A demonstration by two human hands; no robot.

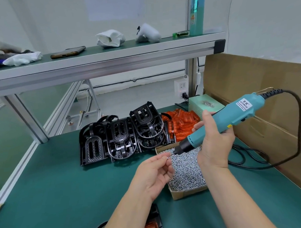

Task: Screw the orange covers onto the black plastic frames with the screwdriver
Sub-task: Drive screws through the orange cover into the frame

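right hand (214, 141) grips screwdriver (239, 114), left hand (153, 172) pinches screw (168, 157) — over screw box (187, 194), black frames (121, 139) behind

The right hand (214, 141) grips the teal electric screwdriver (223, 121) over the cardboard box of screws (187, 193), bit slanting down to the left, and the left hand (154, 174) pinches a small screw (167, 158) right at the bit's tip. Behind them on the green table (62, 191), the black frames (119, 139) stand stacked in a heap with the orange covers (180, 124) piled just to their right. At the near edge, another frame with an orange cover (152, 226) peeks out under the left forearm, while a phone (68, 52) lies on the far shelf (107, 61).
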